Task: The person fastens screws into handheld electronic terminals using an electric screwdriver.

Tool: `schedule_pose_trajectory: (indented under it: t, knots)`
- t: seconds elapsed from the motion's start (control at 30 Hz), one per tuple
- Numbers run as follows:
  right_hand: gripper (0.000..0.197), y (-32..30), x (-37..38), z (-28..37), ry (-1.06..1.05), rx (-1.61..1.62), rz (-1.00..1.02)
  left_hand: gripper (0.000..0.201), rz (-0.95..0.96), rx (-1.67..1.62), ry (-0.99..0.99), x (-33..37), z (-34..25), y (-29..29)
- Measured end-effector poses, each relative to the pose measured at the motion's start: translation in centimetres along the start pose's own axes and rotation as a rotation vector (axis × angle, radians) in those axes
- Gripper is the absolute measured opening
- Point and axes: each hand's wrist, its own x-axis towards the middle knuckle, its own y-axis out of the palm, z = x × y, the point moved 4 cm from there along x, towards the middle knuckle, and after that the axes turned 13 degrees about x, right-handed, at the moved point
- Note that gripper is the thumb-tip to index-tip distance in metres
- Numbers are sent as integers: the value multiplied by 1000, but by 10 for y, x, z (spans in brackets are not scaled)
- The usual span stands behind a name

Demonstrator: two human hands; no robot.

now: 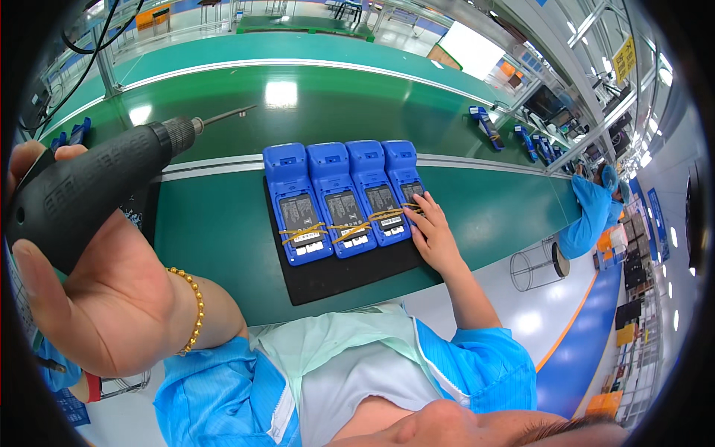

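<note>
Overhead lamps (pixel 674 237) are brightly lighting the room, and white glare (pixel 281 94) is shining off the glossy green surface (pixel 342 112). Fisheye distortion is bending straight edges, with black darkening the corners.

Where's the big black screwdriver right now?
In the head view, the black screwdriver is over at the left, held in the person's left hand, left of the four blue devices.
</note>
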Motion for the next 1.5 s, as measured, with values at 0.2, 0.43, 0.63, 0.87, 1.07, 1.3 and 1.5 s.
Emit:
schedule_pose_trajectory:
  t: [0.2, 0.43, 0.63, 0.87, 1.07, 1.3, 1.5]
  knots:
    - [29, -3, -4, 2, -48, 166, -132, 41, 257, -272, -139, 8, 23, -37]
    - [26, -5, -3, 23, -129, -144, -177, 47, 258, -246, -115, 8, 22, -38]
    - [28, 1, -6, 25, -175, -186, -177, 48, 283, -276, -181, 9, 23, -38]
    - [21, -3, 0, 20, -166, -65, -188, 44, 291, -280, -151, 9, 22, -41]
    - [14, 2, 27, 18, -181, -87, -230, 46, 254, -266, -141, 10, 20, -39]
    - [9, 11, 30, 9, -212, -114, -286, 44, 215, -286, -162, 13, 19, -43]
    - [13, 3, 24, 6, -74, -11, -392, 43, 220, -286, -161, 12, 19, -42]
